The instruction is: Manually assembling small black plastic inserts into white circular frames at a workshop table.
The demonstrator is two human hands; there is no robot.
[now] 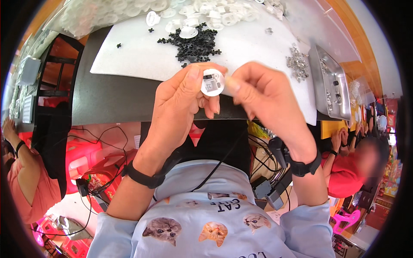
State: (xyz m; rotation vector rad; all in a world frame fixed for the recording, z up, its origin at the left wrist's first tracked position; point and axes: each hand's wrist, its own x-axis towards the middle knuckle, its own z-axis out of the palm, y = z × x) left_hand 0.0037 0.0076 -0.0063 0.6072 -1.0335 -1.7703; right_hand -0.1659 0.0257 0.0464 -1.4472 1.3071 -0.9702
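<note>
My left hand [183, 88] pinches a small round white plastic part [213, 82] between thumb and fingers, its moulded inner side facing up. A small black piece sits near the top of that inner side. Close by on the right, my right hand [262, 92] has its thumb and index finger pressed together at the part's edge. Whatever lies between those fingertips is hidden and blurred. Beyond my hands, a heap of small black cross-shaped pieces [195, 45] rests on a white sheet [133, 53]. White round plastic parts [219, 15] pile up behind it.
Small shiny metal pieces [297, 63] lie at the sheet's right side. Beside them stands a metal tray [320, 86] with a few small pieces inside. The dark table edge [116, 103] runs before me. Cables [99, 180] hang below. Other people sit at left and right.
</note>
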